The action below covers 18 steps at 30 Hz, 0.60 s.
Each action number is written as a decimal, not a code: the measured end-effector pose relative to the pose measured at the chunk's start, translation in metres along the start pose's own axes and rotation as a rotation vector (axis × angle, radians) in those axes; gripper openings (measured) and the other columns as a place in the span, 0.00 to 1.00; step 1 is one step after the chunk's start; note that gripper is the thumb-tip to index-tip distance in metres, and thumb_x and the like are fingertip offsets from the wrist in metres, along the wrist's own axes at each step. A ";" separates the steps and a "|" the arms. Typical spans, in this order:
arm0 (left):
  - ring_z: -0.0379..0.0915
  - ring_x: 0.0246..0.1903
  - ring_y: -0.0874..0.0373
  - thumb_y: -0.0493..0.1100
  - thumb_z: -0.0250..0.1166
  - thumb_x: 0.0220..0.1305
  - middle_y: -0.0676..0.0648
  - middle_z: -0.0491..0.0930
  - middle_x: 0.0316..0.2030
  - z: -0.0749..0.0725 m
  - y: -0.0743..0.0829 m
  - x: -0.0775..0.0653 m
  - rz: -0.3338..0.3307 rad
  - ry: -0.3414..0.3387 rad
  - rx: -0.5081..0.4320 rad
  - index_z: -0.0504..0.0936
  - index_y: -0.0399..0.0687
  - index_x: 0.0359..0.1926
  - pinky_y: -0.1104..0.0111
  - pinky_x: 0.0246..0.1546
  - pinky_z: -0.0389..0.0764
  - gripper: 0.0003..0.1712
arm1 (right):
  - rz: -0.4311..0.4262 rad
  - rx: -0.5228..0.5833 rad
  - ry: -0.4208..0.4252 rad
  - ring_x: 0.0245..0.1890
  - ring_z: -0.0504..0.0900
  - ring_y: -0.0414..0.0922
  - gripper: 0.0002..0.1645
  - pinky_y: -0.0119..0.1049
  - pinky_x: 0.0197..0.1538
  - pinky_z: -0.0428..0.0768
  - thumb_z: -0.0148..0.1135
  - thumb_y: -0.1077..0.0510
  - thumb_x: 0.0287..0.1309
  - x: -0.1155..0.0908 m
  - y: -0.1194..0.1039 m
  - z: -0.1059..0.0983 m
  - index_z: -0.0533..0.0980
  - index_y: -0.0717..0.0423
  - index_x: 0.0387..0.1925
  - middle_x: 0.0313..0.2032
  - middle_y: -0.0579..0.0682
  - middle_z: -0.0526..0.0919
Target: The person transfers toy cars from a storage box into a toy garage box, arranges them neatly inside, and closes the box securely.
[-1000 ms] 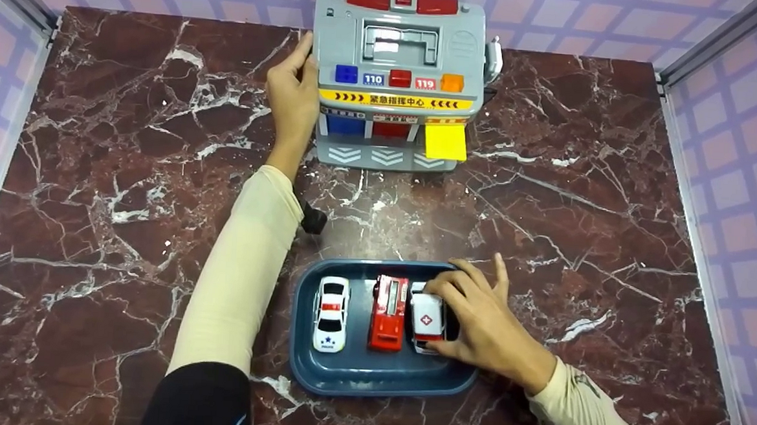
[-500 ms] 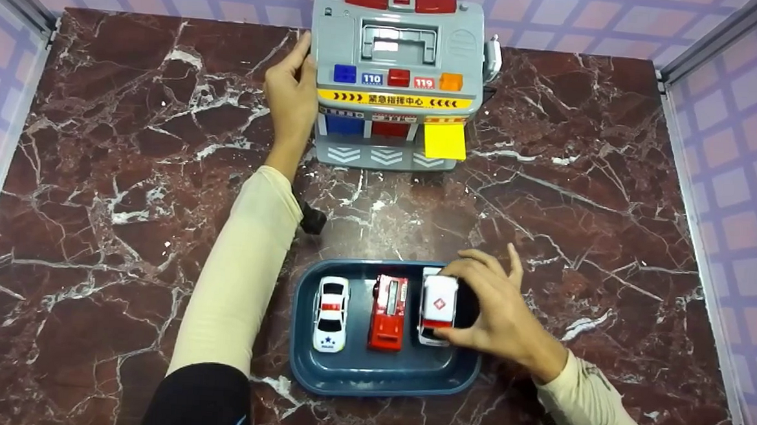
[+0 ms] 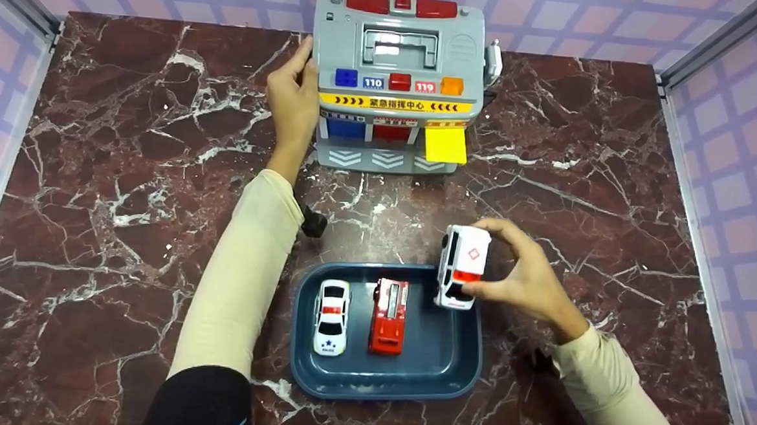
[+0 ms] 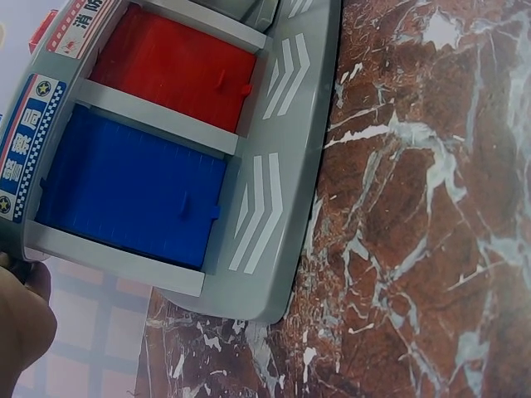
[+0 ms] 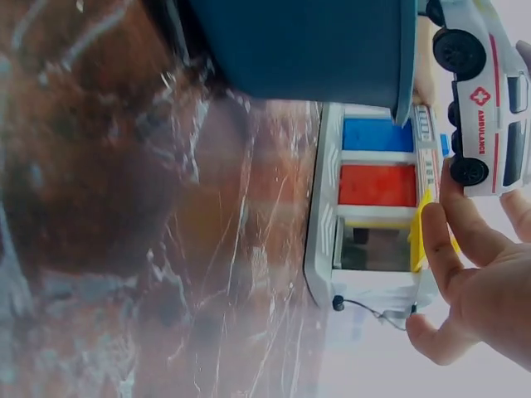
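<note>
My right hand [image 3: 527, 282] pinches a white toy ambulance [image 3: 470, 259] by its two ends, thumb near the red light bar. In the right wrist view the ambulance [image 5: 489, 99] is raised, wheels to the left, above the tray's rim level. My left hand [image 3: 293, 101] grips the left side of a grey toy emergency station [image 3: 391, 100]; some of its fingers are hidden behind that wall. Seen from the left wrist, the blue door [image 4: 137, 186] and red door [image 4: 174, 70] are down. The yellow door [image 3: 445, 145] at the station's right bay is swung up and sticks out.
A dark blue tray [image 3: 382, 394] stands near me, holding a white toy police car [image 3: 331, 317] and a red toy fire truck [image 3: 388, 317]. A white handset [image 3: 493, 63] hangs on the station's right side. Patterned walls [image 3: 752, 193] border the marbled table [image 3: 586, 204].
My right hand has lifted the ambulance from the tray's right part and carried it up and rightward to the tray's far right rim. The left hand and station stay in place.
</note>
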<state>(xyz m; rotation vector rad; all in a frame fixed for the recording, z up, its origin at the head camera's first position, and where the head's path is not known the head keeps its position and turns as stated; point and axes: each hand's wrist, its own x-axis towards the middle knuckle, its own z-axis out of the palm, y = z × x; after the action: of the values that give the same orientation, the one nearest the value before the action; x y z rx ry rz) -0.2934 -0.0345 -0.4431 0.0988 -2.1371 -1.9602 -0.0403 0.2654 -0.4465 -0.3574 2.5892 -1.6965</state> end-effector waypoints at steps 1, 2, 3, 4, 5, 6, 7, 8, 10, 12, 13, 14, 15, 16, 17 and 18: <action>0.66 0.68 0.61 0.30 0.57 0.72 0.45 0.73 0.66 0.000 0.001 -0.001 0.002 0.001 0.000 0.74 0.38 0.64 0.84 0.63 0.65 0.21 | 0.016 0.029 0.002 0.53 0.78 0.45 0.47 0.34 0.65 0.71 0.83 0.71 0.27 0.002 0.001 -0.001 0.74 0.65 0.57 0.51 0.50 0.83; 0.66 0.68 0.61 0.30 0.57 0.72 0.45 0.73 0.65 0.000 0.003 -0.002 0.005 0.003 0.000 0.74 0.37 0.64 0.84 0.64 0.65 0.21 | 0.035 0.062 0.002 0.53 0.78 0.45 0.47 0.33 0.64 0.72 0.82 0.72 0.27 0.005 0.001 -0.002 0.74 0.65 0.57 0.51 0.50 0.83; 0.66 0.68 0.60 0.30 0.57 0.72 0.44 0.73 0.65 -0.001 0.005 -0.004 0.010 0.004 0.000 0.74 0.36 0.64 0.84 0.64 0.65 0.21 | 0.048 0.086 0.003 0.52 0.78 0.46 0.47 0.33 0.64 0.72 0.82 0.73 0.28 0.007 0.001 -0.003 0.74 0.65 0.57 0.51 0.51 0.83; 0.66 0.68 0.59 0.29 0.57 0.72 0.44 0.73 0.65 -0.001 0.008 -0.006 0.011 0.005 -0.004 0.74 0.36 0.63 0.84 0.64 0.64 0.21 | 0.059 0.104 0.004 0.52 0.78 0.46 0.47 0.34 0.65 0.71 0.81 0.74 0.28 0.009 0.002 -0.004 0.73 0.66 0.58 0.51 0.51 0.83; 0.67 0.68 0.59 0.29 0.56 0.71 0.43 0.73 0.65 -0.001 0.012 -0.008 0.013 0.006 -0.010 0.74 0.35 0.63 0.84 0.64 0.64 0.21 | 0.068 0.108 0.005 0.53 0.78 0.45 0.46 0.34 0.65 0.71 0.81 0.74 0.29 0.012 0.003 -0.005 0.73 0.66 0.58 0.51 0.50 0.83; 0.67 0.68 0.58 0.28 0.56 0.71 0.43 0.73 0.65 -0.001 0.015 -0.010 0.010 0.006 -0.009 0.74 0.35 0.63 0.84 0.64 0.64 0.21 | 0.074 0.114 0.007 0.53 0.78 0.45 0.46 0.35 0.65 0.71 0.80 0.75 0.29 0.014 0.004 -0.006 0.73 0.66 0.58 0.51 0.49 0.83; 0.67 0.69 0.58 0.28 0.56 0.71 0.42 0.73 0.65 -0.001 0.018 -0.012 0.009 0.006 -0.010 0.74 0.34 0.63 0.84 0.64 0.64 0.21 | 0.078 0.121 0.007 0.53 0.78 0.45 0.46 0.36 0.65 0.71 0.80 0.75 0.29 0.017 0.005 -0.007 0.73 0.66 0.58 0.51 0.49 0.83; 0.66 0.69 0.58 0.28 0.56 0.71 0.41 0.73 0.65 -0.002 0.021 -0.013 0.008 0.006 -0.011 0.74 0.34 0.63 0.84 0.64 0.64 0.21 | 0.080 0.131 0.007 0.54 0.78 0.45 0.46 0.38 0.65 0.71 0.79 0.76 0.30 0.020 0.006 -0.008 0.73 0.67 0.59 0.51 0.49 0.83; 0.66 0.69 0.57 0.28 0.56 0.71 0.41 0.73 0.65 -0.002 0.024 -0.015 0.006 0.006 -0.013 0.74 0.34 0.63 0.84 0.64 0.64 0.21 | 0.079 0.134 0.006 0.55 0.78 0.45 0.46 0.39 0.67 0.69 0.78 0.77 0.30 0.025 0.010 -0.010 0.73 0.67 0.59 0.51 0.48 0.84; 0.66 0.69 0.57 0.27 0.56 0.71 0.41 0.73 0.65 -0.002 0.025 -0.015 0.009 0.007 -0.013 0.74 0.34 0.63 0.84 0.64 0.64 0.21 | 0.083 0.156 0.004 0.55 0.79 0.46 0.45 0.40 0.65 0.71 0.77 0.77 0.31 0.031 0.013 -0.011 0.73 0.67 0.59 0.51 0.48 0.84; 0.66 0.69 0.57 0.27 0.56 0.71 0.41 0.73 0.65 -0.002 0.024 -0.015 0.010 0.007 -0.015 0.74 0.34 0.63 0.84 0.64 0.64 0.21 | 0.088 0.175 0.001 0.54 0.79 0.46 0.45 0.40 0.63 0.72 0.77 0.78 0.32 0.033 0.014 -0.012 0.73 0.68 0.59 0.51 0.49 0.84; 0.66 0.69 0.57 0.27 0.56 0.71 0.41 0.73 0.65 -0.002 0.023 -0.015 0.012 0.008 -0.016 0.74 0.34 0.63 0.84 0.64 0.64 0.21 | 0.093 0.184 0.000 0.53 0.79 0.47 0.44 0.40 0.62 0.74 0.76 0.78 0.33 0.036 0.016 -0.013 0.73 0.68 0.59 0.51 0.49 0.84; 0.66 0.69 0.57 0.27 0.56 0.71 0.42 0.73 0.65 -0.002 0.023 -0.014 0.014 0.008 -0.016 0.74 0.34 0.63 0.84 0.64 0.64 0.21 | 0.101 0.193 0.000 0.52 0.80 0.47 0.44 0.40 0.61 0.75 0.75 0.78 0.33 0.039 0.017 -0.014 0.73 0.68 0.60 0.51 0.50 0.84; 0.66 0.69 0.57 0.27 0.56 0.71 0.42 0.73 0.65 -0.002 0.022 -0.014 0.016 0.007 -0.017 0.74 0.34 0.63 0.84 0.64 0.64 0.21 | 0.112 0.201 0.003 0.52 0.80 0.47 0.44 0.41 0.60 0.76 0.75 0.79 0.34 0.042 0.018 -0.015 0.72 0.68 0.60 0.51 0.50 0.84; 0.66 0.69 0.56 0.27 0.56 0.71 0.42 0.73 0.65 -0.002 0.021 -0.014 0.016 0.006 -0.020 0.74 0.35 0.63 0.84 0.64 0.64 0.21 | 0.123 0.209 0.006 0.51 0.80 0.48 0.44 0.41 0.59 0.77 0.74 0.79 0.34 0.044 0.019 -0.016 0.72 0.68 0.60 0.51 0.50 0.84; 0.66 0.69 0.57 0.27 0.56 0.71 0.42 0.73 0.65 -0.002 0.021 -0.013 0.017 0.006 -0.020 0.74 0.35 0.63 0.84 0.65 0.64 0.21 | 0.137 0.217 0.009 0.51 0.81 0.48 0.45 0.42 0.59 0.79 0.74 0.79 0.35 0.047 0.021 -0.017 0.72 0.68 0.61 0.51 0.50 0.84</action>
<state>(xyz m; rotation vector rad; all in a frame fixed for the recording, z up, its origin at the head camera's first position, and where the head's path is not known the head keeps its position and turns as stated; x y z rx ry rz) -0.2776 -0.0313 -0.4237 0.0830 -2.1069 -1.9694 -0.0920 0.2787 -0.4537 -0.1612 2.3422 -1.9067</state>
